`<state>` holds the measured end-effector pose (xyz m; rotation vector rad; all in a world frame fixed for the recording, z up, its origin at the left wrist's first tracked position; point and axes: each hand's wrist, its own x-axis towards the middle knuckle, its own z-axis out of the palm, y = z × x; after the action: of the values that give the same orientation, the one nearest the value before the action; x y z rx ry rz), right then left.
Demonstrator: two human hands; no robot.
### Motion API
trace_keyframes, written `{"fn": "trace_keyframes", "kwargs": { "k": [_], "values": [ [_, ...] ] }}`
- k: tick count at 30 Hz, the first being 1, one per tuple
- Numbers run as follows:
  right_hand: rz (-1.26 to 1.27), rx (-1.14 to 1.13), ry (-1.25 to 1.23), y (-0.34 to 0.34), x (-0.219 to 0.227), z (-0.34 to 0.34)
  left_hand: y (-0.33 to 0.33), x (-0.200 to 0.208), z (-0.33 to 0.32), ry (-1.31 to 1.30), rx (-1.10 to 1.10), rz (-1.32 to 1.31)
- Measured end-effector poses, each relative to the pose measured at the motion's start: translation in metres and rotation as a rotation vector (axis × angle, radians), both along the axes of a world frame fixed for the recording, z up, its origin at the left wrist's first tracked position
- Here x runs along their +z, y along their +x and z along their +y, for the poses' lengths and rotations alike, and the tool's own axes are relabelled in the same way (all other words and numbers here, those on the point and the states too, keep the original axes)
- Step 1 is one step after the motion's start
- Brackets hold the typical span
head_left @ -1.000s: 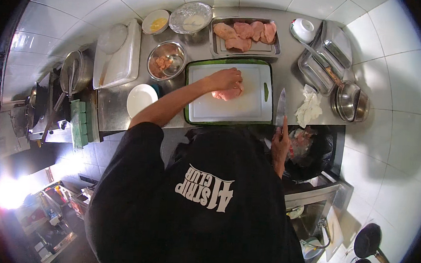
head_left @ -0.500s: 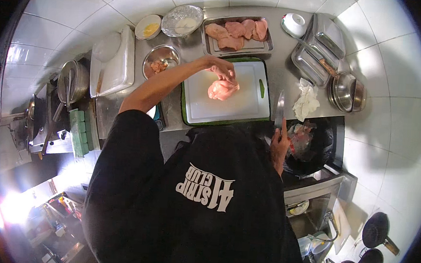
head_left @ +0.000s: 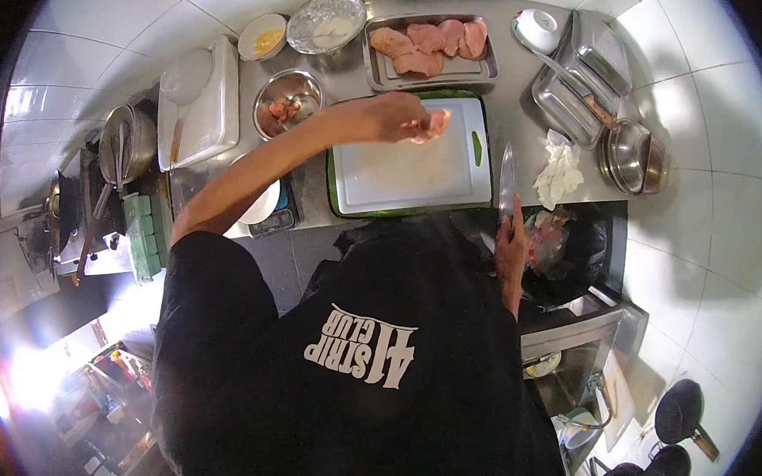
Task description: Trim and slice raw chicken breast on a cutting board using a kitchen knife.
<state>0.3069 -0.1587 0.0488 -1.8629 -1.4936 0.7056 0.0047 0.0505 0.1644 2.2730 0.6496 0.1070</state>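
My left hand [head_left: 397,119] is closed on a pale pink piece of raw chicken [head_left: 433,126], lifted over the far half of the white cutting board [head_left: 393,182]. The hand hides part of the meat. A green mat or board [head_left: 339,202] shows around the white board's edges. My right hand [head_left: 511,249] grips a kitchen knife [head_left: 508,174] right of the board, its blade pointing away from me. Just beyond the board, a metal tray [head_left: 469,75] holds several flat pieces of raw chicken [head_left: 420,61].
Left of the board stand a steel bowl [head_left: 262,117] with meat scraps, a scale [head_left: 279,214], and bowls with yellow and white contents. A crumpled white cloth or paper [head_left: 559,172], steel containers [head_left: 573,97] and a black-lined bin [head_left: 603,243] lie right. A sink [head_left: 555,395] is nearer.
My left hand has raised the chicken off the board and moved it slightly right and away from me. My right hand still holds the knife in nearly the same place.
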Motion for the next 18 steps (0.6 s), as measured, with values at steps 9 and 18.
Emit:
{"fn": "trace_keyframes", "kwargs": {
  "k": [9, 18],
  "values": [
    [-0.033, 0.037, -0.111, 0.001, -0.004, -0.014, -0.093, -0.149, -0.11, 0.499, -0.115, 0.288],
    [-0.039, 0.072, -0.207, -0.007, 0.001, 0.003, -0.019, -0.146, -0.101, 0.032, 0.946, -0.067]
  ]
}}
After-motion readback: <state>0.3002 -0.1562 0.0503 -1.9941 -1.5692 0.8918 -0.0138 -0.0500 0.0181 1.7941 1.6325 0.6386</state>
